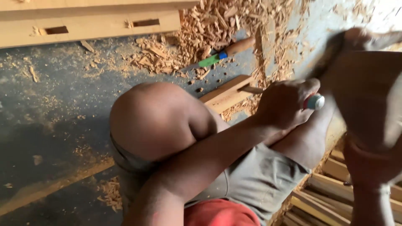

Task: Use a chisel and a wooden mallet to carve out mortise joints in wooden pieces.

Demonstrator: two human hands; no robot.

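Observation:
My left hand (284, 104) is closed around a chisel with a red handle and a metal cap (315, 101). Its blade (251, 89) rests on a light wooden block (224, 95) lying on the floor beyond my bent knee (155, 119). My right hand (363, 39) is raised at the upper right and blurred by motion. It grips a dark blurred tool (331, 54), which looks like a mallet, above the chisel's cap.
A second chisel (220, 57) with a green and blue handle lies among a heap of wood chips (209, 25). Long beams with cut slots (83, 26) lie at the top left. Stacked wooden slats (326, 194) sit at the lower right. The dark floor (54, 113) is dusted with shavings.

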